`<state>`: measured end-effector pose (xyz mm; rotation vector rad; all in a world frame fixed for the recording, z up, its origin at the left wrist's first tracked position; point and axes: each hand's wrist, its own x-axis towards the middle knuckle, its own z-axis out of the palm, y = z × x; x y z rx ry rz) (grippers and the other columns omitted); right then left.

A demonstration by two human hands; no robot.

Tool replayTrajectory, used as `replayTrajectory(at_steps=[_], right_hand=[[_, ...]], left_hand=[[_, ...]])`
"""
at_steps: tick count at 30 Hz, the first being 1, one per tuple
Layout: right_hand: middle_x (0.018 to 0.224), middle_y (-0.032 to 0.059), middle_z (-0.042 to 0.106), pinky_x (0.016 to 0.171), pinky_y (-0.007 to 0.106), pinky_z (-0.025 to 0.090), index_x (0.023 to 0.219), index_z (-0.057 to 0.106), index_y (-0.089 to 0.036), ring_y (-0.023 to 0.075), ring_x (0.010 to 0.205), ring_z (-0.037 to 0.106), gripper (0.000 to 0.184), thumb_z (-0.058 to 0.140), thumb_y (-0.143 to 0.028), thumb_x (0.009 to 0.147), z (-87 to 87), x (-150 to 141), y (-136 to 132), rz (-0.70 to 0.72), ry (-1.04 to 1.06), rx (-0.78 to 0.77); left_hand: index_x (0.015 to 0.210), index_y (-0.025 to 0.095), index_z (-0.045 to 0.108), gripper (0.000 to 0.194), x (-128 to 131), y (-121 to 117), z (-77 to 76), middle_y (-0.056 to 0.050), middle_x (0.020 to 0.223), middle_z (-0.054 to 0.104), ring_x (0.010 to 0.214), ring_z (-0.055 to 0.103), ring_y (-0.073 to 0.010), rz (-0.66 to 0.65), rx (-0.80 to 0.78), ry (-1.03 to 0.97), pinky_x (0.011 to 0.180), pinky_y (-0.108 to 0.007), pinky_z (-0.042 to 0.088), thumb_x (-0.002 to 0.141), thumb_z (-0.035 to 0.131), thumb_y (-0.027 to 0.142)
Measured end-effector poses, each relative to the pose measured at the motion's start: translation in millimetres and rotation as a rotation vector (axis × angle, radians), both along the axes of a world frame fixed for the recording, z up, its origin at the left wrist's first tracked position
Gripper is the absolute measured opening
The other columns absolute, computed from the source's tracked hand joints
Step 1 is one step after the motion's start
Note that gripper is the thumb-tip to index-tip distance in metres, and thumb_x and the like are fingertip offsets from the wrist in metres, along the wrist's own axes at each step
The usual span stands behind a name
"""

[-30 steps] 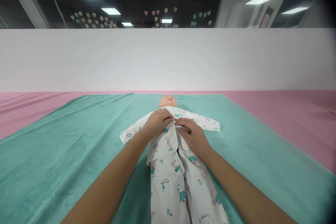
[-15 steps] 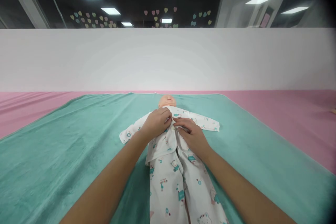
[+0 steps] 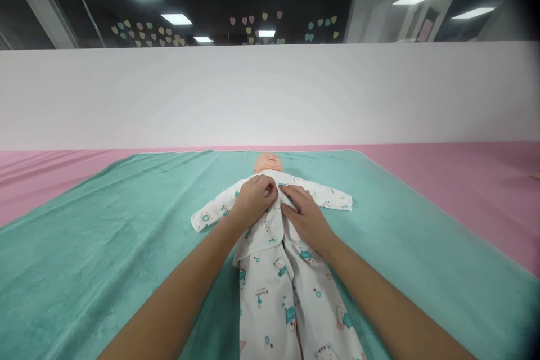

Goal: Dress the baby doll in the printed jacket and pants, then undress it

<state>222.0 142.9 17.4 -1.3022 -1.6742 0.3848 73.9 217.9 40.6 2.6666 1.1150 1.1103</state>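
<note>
Your left hand (image 3: 254, 201) pinches the jacket (image 3: 258, 241) front at the frame's centre, on the doll (image 3: 268, 162); your right hand (image 3: 307, 218) rests against it, grip unclear; one button (image 3: 278, 206) seems fastened; the hem parts below; closure between your hands is hidden.

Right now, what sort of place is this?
Possibly a childcare training room: a bald baby doll in white printed clothes, a soft green blanket over pink cloth, and pastel heart shapes beyond.
</note>
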Motion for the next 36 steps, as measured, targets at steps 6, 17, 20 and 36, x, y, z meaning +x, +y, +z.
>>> replayTrajectory(at_steps=[6,17,20,36], right_hand=[[0.119,0.0017,0.054,0.099,0.038,0.035,0.117,0.056,-0.029,0.0199,0.114,0.045,0.038,0.046,-0.019,0.081,0.9,-0.2,-0.9,-0.002,0.0,0.025],[0.121,0.0012,0.054,0.101,0.038,0.033,0.113,0.06,-0.028,0.0194,0.115,0.044,0.036,0.047,-0.018,0.081,-1.3,-0.1,0.7,-0.004,-0.028,0.051],[0.123,0.0004,0.054,0.102,0.04,0.032,0.114,0.06,-0.029,0.0202,0.117,0.042,0.037,0.045,-0.019,0.083,0.0,-0.5,-0.5,-0.015,-0.068,0.048],[0.14,0.0001,0.04,0.105,0.048,0.028,0.113,0.063,-0.028,0.024,0.13,0.029,0.035,0.041,-0.026,0.086,-3.4,0.4,0.1,-0.058,-0.158,0.006]], left_hand=[[0.08,0.022,0.061,0.012,-6.3,-2.0,19.5,0.003,0.076,0.065,0.064,0.058,-0.012,-0.022,-0.41,-0.124,0.058,-0.022,0.044,0.079,0.049,0.027],[0.085,0.023,0.058,0.017,4.1,-4.3,19.9,0.001,0.083,0.066,0.056,0.056,-0.0118,0.126,-0.665,-0.277,0.036,-0.018,0.034,0.074,0.056,0.036],[0.086,0.023,0.058,0.015,4.1,-3.5,18.2,0.001,0.084,0.066,0.057,0.056,-0.0115,0.122,-0.641,-0.268,0.038,-0.018,0.035,0.074,0.056,0.032],[0.08,0.022,0.062,0.014,5.4,-7.3,21.8,0.001,0.069,0.063,0.055,0.054,-0.0118,0.124,-0.506,-0.191,0.048,-0.021,0.041,0.077,0.052,0.03]])
